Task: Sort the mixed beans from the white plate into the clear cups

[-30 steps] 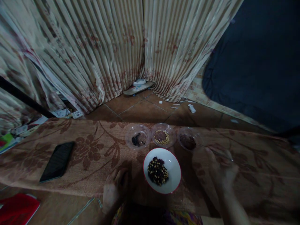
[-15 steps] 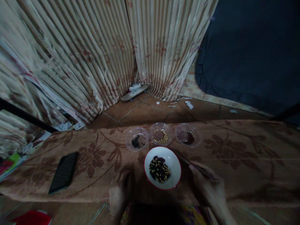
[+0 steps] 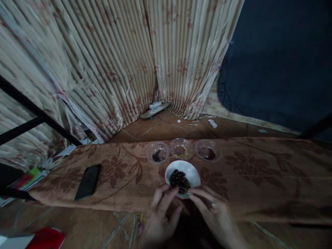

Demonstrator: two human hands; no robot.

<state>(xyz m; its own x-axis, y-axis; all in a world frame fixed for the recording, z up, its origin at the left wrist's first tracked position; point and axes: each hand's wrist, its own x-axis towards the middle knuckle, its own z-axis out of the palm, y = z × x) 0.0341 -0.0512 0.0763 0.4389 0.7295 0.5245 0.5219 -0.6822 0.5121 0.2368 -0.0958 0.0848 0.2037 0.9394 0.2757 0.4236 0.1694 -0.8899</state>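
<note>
A white bowl (image 3: 194,174) with a red rim holds a mixed heap of dark and yellow beans (image 3: 178,177). Over its near side, my left hand (image 3: 164,211) and my right hand (image 3: 214,209) meet with bent fingers. Between their fingertips runs a thin metal tool, apparently tweezers (image 3: 184,190), partly hidden and blurred. Both hands seem to pinch it. Just behind the bowl stand three clear plastic cups: the left cup (image 3: 165,151) with black beans, the middle cup (image 3: 188,147) with yellow beans, the right cup (image 3: 219,151) with dark red beans.
A patterned brown cloth (image 3: 249,186) covers the long, narrow table. At its left lies a black phone (image 3: 88,182). Striped curtains (image 3: 124,62) hang beyond, and a skateboard (image 3: 155,110) rests on the tiled floor. Papers and a dark metal frame (image 3: 43,116) are at left.
My left hand has come from beside the bowl to its near rim. My right hand has moved left with the tweezers, over the bowl. The view has shifted slightly.
</note>
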